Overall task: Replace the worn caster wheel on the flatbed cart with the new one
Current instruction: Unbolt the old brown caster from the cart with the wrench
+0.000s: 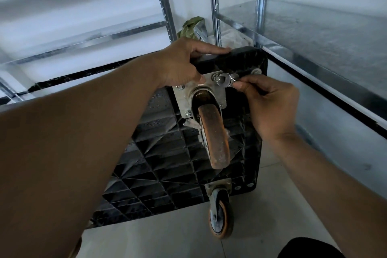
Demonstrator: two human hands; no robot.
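Note:
The black flatbed cart stands on its side, ribbed underside facing me. A worn orange caster wheel hangs from a steel mounting plate bolted near the cart's top corner. My left hand grips the cart's top edge, fingers over the rim, thumb against the plate. My right hand pinches a small silver wrench whose open jaw sits by the plate's upper right bolt. A second caster sits at the cart's lower corner, near the floor.
Galvanised metal shelving stands close behind and to the right of the cart, its shelf at hand height. A green crumpled cloth lies behind the cart. Pale floor tiles lie below. A dark object shows at the bottom right.

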